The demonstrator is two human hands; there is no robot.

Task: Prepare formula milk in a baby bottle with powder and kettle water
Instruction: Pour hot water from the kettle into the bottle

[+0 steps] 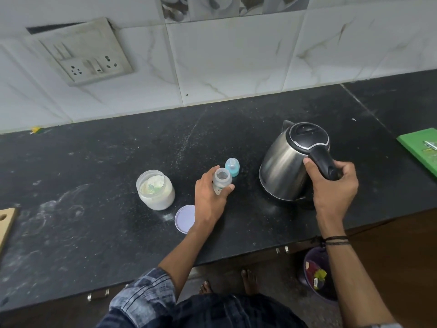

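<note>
A small clear baby bottle [221,179] stands open-topped on the black counter [94,166], and my left hand [209,197] is wrapped around it. Just behind it sits its blue teat cap [232,166]. My right hand [335,185] grips the black handle of a steel kettle [286,166], which rests on the counter with its lid closed and spout pointing away. To the left stands an open plastic jar of white powder [156,190] with a scoop lying inside. Its pale lilac lid [184,218] lies flat near my left wrist.
A green board [421,147] lies at the counter's right edge and a wooden board corner [7,221] at the left edge. A wall socket plate [87,55] hangs on the tiled wall. Below the counter stands a purple bin [316,273], near my bare feet.
</note>
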